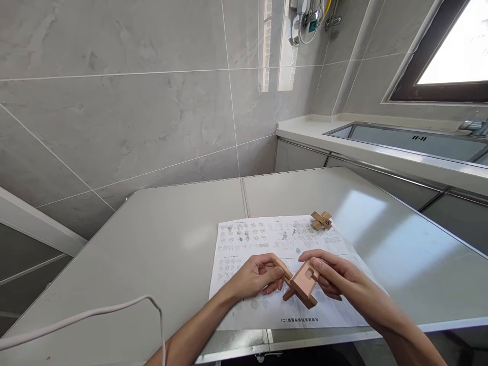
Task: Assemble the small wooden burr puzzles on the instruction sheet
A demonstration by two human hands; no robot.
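Note:
Over the front part of a printed sheet, my left hand (263, 277) pinches one end of a wooden puzzle piece (283, 269), a slim bar. My right hand (335, 274) grips a broader wooden block (305, 280) with a notched hole in its pale face. The two wooden parts meet between my hands; whether they are interlocked I cannot tell. Another short wooden bar end juts out below them. Beneath lies the white instruction sheet (267, 315), covered in small line diagrams. An assembled cross-shaped wooden puzzle (321, 220) rests on the sheet's far right corner.
The pale folding table (171, 244) has a seam down its middle. A white cable (95, 311) crosses the front left. Beyond the table's right edge are a counter (305, 127) and a steel sink (404, 140). A tiled wall (152, 117) stands behind.

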